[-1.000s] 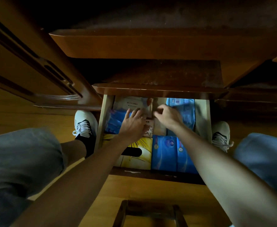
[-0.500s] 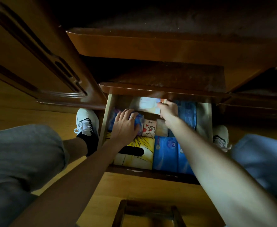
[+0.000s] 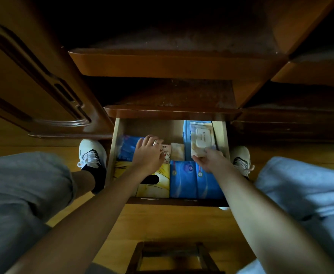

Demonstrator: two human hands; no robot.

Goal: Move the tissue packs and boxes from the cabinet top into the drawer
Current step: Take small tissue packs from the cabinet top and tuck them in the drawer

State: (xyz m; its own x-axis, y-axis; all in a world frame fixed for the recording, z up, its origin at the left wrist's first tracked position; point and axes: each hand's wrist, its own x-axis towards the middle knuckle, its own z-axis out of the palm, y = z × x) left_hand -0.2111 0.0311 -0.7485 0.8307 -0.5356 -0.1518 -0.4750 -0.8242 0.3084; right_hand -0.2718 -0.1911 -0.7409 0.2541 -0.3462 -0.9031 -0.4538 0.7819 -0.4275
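stool [image 3: 174, 256] top at the near edge, on the wooden floor, between the person's knees.

drawer [image 3: 112, 153] pulled out, well filled. front row: yellow tissue box [image 3: 158, 182] at the left with its dark oval slot partly under the left forearm; two blue tissue packs [image 3: 193, 178] side by side to its right, filling the front right.

second row: blue pack [image 3: 127, 148] at back left. left hand [image 3: 148, 155] lies flat on it, fingers extended, pressing or steadying, gripping nothing; a ring shows on one finger. just right of that hand, a small cartoon-printed pack [image 3: 166, 153] and a small beige pack [image 3: 177, 151] touching each other.

right hand [image 3: 211, 160] pinches the near edge of a wet-wipe pack [image 3: 202, 139], white flap lid up. the pack is over the back right of the drawer, above a light blue pack [image 3: 186, 133] there. cannot tell if it already rests on that pack or is held just clear.

bare drawer floor shows at back centre, so room remains.

farther: cabinet top [image 3: 170, 93] above the drawer, dark and dusty; no packs or boxes seen on the part that shows. higher ledge beyond is too dark to read.

judgement: task looks almost finished. transfer seems done bar this wipe pack; what is left is seating it, letting go, perhaps closing the drawer.
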